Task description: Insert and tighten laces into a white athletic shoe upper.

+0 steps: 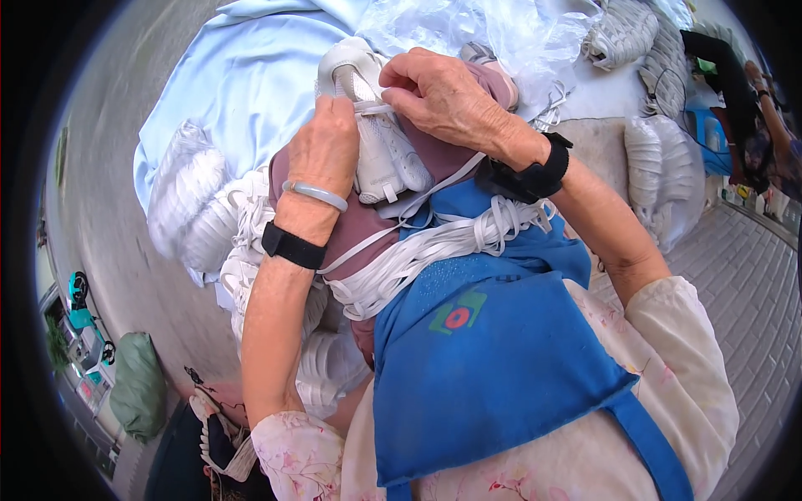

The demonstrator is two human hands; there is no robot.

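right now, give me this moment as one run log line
left hand: at white shoelace | right hand: at same shoelace | white sneaker: on mauve-clad lap | white lace bundle: across lap, blue apron

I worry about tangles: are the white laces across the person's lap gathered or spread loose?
Mostly gathered: the white laces lie in one thick bunch over the blue apron, with a few strands straying.

Bare hands, two: left hand (322, 142), right hand (447, 96); one white shoe (386, 154); one heap of white laces (393, 280), its strands too tangled to number. One blue apron (501, 359), one pale bangle (316, 194), two black wristbands (292, 247), one light-blue cloth (225, 83). Farther out, one green sack (138, 388), one blue stool (712, 138), one other person (781, 125); the wrapped white bundles (660, 167) run to several, overlapping too much for a sure count.
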